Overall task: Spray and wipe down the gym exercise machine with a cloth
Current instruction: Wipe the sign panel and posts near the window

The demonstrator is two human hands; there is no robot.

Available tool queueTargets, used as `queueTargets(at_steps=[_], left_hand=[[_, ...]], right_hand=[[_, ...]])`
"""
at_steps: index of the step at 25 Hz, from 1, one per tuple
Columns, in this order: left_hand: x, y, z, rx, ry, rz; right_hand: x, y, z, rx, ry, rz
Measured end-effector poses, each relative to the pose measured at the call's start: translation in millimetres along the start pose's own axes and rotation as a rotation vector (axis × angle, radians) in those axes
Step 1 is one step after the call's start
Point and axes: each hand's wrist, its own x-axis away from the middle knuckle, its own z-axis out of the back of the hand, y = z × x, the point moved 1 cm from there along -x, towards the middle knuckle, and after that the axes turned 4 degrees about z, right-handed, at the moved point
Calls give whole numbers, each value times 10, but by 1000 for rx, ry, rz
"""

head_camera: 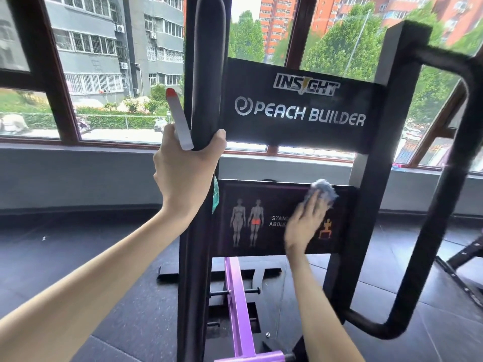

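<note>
Grey-blue cloth (324,189) is up on the instruction placard (264,194), so we're in the wiping step! The right hand (304,226) lies flat on the cloth, fingers straight, pressing it against the placard's upper right corner. Hand and cloth are both blurred, so this looks like a stroke in full swing.

On the other side, the left hand (183,173) is wrapped tight round the black upright post (206,74) of the gym machine (371,205). Pinned in that same grip is the spray bottle (179,118), its grey head with the red tip poking up beside the post. A sliver of teal below the hand is likely the bottle's body, though most of it is hidden. So spraying is parked and wiping is on.

By my read there's plenty left: the figures on the placard's left, the name panel (300,108) above and the curved side bar (431,231). The next move calls for a sweep left across the placard with firm, flat pressure. Careful the cloth doesn't slip out from under those straight fingers.
</note>
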Motion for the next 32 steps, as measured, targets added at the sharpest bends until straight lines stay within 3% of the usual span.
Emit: queueTargets(at_steps=[2,4,7,8,12,15,17,20,23,24,28,30,32], left_hand=[[-12,-11,-11,14,1,12],[-9,-8,-8,15,-12,5],[-45,-28,7,14,-9,-11],[-51,-42,-2,1,-14,-9],[-23,-15,-22,9,13,-7],[-33,-20,-34,10,30,21],[-16,-16,-27,11,13,26],[36,56,2,11,-26,-30],[12,77,36,-21,-65,-38],[-5,40,10,-2,-63,-32],[-29,-34,-7,45,-29,-18],[-12,-13,-12,31,-48,-27],[-4,19,-1,34,-49,-23]], right_hand=[[568,-690,-311,-28,-123,303],[958,-1053,-462,-39,-299,491],[714,-640,-351,52,-356,697],[540,-384,-212,88,-333,646],[-132,650,358,155,-152,133],[-93,381,146,23,13,-222],[339,-266,-221,-13,80,-98],[1127,-1052,-534,-49,-238,320],[983,-616,-383,-7,-411,617],[815,-313,-237,63,-404,583],[229,774,416,178,-225,18],[153,954,495,168,-231,-118],[217,772,328,88,-114,-286]])
